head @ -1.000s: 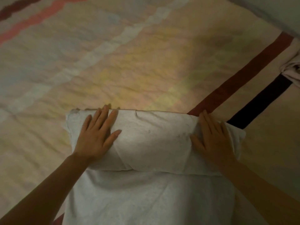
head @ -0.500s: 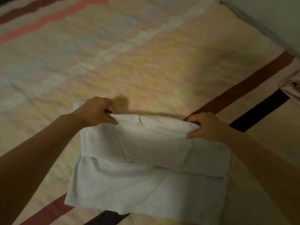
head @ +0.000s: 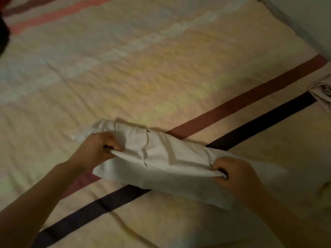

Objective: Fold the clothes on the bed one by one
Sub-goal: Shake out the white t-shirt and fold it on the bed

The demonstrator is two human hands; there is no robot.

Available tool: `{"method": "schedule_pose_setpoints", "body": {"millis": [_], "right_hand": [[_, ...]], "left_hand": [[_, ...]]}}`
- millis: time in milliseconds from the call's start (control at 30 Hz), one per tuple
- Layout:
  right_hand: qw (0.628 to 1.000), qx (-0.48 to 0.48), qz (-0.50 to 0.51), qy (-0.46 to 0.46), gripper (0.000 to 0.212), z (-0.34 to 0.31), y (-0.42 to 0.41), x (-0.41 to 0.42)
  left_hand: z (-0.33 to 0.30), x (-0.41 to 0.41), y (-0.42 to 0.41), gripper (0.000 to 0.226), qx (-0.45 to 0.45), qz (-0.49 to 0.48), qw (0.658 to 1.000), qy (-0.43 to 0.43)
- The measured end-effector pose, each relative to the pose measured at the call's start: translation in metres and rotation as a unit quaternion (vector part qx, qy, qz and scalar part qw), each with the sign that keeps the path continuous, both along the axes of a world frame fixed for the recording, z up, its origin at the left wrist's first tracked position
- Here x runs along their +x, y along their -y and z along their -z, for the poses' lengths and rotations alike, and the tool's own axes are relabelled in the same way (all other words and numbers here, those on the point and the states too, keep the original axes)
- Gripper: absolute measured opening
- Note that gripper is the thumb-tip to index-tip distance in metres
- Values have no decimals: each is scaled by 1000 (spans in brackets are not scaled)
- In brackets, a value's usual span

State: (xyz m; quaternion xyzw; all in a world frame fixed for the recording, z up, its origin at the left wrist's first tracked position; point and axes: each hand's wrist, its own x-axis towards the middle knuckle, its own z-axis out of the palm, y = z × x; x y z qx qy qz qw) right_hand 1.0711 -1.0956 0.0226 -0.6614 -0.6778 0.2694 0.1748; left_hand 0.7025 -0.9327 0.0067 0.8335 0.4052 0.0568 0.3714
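We've got the white garment [head: 161, 158] pinched at each end, left hand [head: 97, 149] and right hand [head: 234, 173] curled tight, lifted over the bed's [head: 143, 68] dark stripe [head: 259, 120] — keep edges level.

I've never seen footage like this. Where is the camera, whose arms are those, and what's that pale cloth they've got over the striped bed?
No machine here: a person wears a camera on the head, looking down, so you see their own arms. The left hand and right hand each grip one end of a pale, partly folded garment, holding it up a little above the bedspread, which has dark and red stripes. At the right edge lies another crumpled cloth, probably waiting to be folded.
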Motion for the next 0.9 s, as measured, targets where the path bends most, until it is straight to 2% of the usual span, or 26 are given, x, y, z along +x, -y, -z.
{"method": "schedule_pose_setpoints", "body": {"millis": [133,267,333,433,533,633,767,900], "right_hand": [[998,-5,4,61,9,17,41,-34],[995,19,17,92,4,38,65,-58],[994,3,9,106,13,48,73,-63],[994,-40,8,99,18,51,78,-63],[996,17,73,50,30,38,68,-72],[984,46,139,104,46,39,38,-93],[975,-34,109,193,59,59,0,-124],[967,-75,56,237,62,100,11,-112]], "left_hand": [[25,-22,37,30,-9,-27,999,-39],[43,-32,69,38,17,-39,993,-110],[48,-32,82,36,3,-56,988,-147],[42,-26,88,19,7,-69,984,-165],[24,-5,87,39,107,-69,987,-92],[20,41,92,47,190,-20,980,-49],[52,90,95,54,194,26,971,-138],[96,78,86,63,180,20,957,-229]]}}
